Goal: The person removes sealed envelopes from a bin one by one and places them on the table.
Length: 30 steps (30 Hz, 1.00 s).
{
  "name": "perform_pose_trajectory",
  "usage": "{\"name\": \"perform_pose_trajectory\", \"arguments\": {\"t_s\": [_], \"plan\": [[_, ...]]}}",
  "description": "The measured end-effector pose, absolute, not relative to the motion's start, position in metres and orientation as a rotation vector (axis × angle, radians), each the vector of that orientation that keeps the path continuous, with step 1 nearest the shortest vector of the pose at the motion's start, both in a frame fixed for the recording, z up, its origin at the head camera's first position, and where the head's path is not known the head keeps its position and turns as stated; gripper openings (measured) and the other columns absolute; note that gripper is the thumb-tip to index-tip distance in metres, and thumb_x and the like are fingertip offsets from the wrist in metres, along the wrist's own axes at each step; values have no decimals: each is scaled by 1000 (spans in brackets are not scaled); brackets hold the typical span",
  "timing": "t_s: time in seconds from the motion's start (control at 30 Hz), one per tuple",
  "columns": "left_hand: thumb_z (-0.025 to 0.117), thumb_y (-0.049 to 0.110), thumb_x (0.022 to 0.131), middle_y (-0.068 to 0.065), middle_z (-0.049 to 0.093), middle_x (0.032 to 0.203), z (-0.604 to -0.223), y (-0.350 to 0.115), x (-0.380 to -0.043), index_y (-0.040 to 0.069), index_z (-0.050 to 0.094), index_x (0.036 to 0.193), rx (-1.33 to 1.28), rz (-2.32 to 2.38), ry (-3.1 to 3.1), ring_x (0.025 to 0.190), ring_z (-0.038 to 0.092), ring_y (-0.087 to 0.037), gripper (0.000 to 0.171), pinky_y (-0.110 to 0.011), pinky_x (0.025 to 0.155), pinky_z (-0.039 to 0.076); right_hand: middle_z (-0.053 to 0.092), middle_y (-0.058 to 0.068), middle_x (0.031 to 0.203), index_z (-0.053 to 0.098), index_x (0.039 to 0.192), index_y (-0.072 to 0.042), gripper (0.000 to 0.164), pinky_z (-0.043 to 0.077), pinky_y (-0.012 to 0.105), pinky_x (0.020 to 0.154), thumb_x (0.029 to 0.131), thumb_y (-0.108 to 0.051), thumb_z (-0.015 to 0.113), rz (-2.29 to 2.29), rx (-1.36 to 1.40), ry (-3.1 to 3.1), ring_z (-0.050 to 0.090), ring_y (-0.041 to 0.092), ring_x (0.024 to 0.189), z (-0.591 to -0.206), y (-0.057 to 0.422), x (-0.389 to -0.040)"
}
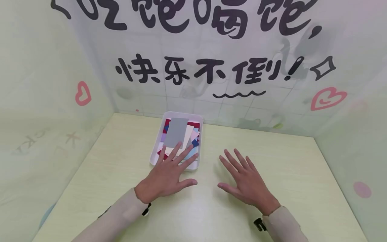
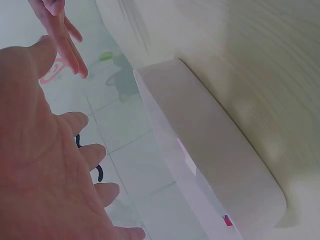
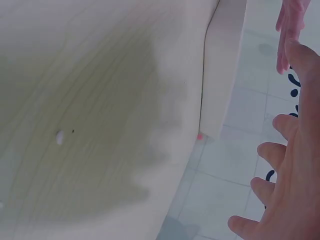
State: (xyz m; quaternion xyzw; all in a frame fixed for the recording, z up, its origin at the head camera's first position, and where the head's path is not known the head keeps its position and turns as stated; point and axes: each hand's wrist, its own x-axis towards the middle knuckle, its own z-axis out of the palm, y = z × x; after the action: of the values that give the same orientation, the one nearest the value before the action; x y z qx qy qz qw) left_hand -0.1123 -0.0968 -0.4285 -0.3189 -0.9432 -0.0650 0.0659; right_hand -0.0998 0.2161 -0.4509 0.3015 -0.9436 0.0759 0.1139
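From afar I count two spread hands, left hand (image 1: 166,176) and right hand (image 1: 248,183), and one white tray (image 2: 215,150) of many overlapping cards (image 1: 176,132) on the bench (image 1: 287,164), its near end beneath the left.

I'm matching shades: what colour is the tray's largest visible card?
The card is grey, clearest in head view.

A pale, wood-grained table (image 1: 281,161) runs up to a whitish back wall (image 1: 136,97) with faint tile lines and bold black Chinese characters (image 1: 209,71). Similar walls flank it, a pink heart (image 1: 83,94) on the left one, and light glares softly off the near tabletop.
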Motion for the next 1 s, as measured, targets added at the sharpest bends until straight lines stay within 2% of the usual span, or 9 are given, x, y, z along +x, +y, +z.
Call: {"name": "perform_pose_trajectory", "arguments": {"t_s": [0.27,0.5,0.57,0.63,0.77,0.9,1.0], "plan": [[45,73,91,0,14,164,-433,-103,-134,31,26,158,-838,-210,-2929,149,4,-36,81,-70,108,7,20,0,163,28,158,-27,79,22,61,110,94,-72,42,247,911,-2792,12,30,149,-455,195,-123],[64,58,89,-6,15,164,-437,-121,-160,26,26,158,-637,-243,-3011,148,6,-42,85,-73,106,9,18,-2,163,25,158,-30,72,19,57,113,98,-69,35,295,914,-2867,10,28,150,-455,174,-152],[68,52,88,-10,19,163,-437,-128,-166,21,29,158,-549,-275,-3029,146,12,-46,86,-73,105,16,19,-1,163,26,158,-29,68,20,56,113,100,-65,33,310,915,-2885,10,28,150,-455,168,-161],[72,45,87,-14,23,161,-436,-133,-170,15,31,157,-456,-337,-3047,142,21,-48,86,-71,102,27,20,0,163,28,158,-28,64,20,55,113,102,-60,34,323,918,-2900,11,28,150,-456,163,-170],[73,32,88,-23,32,152,-439,-142,-173,4,28,155,-260,-525,-3090,126,44,-48,85,-61,91,46,21,2,162,32,157,-26,56,20,52,114,105,-46,40,327,949,-2900,14,31,149,-460,156,-188],[66,24,93,-29,44,137,-445,-153,-174,-5,26,151,-128,-641,-3133,112,56,-45,77,-55,88,50,21,2,162,33,156,-26,53,18,46,116,105,-29,48,258,996,-2880,18,33,148,-464,150,-205],[64,22,93,-29,52,126,-446,-159,-173,-9,33,145,-96,-634,-3148,105,60,-44,68,-55,86,51,22,3,162,34,156,-26,56,18,44,116,104,-24,53,171,1014,-2883,20,34,147,-467,145,-215]]}}
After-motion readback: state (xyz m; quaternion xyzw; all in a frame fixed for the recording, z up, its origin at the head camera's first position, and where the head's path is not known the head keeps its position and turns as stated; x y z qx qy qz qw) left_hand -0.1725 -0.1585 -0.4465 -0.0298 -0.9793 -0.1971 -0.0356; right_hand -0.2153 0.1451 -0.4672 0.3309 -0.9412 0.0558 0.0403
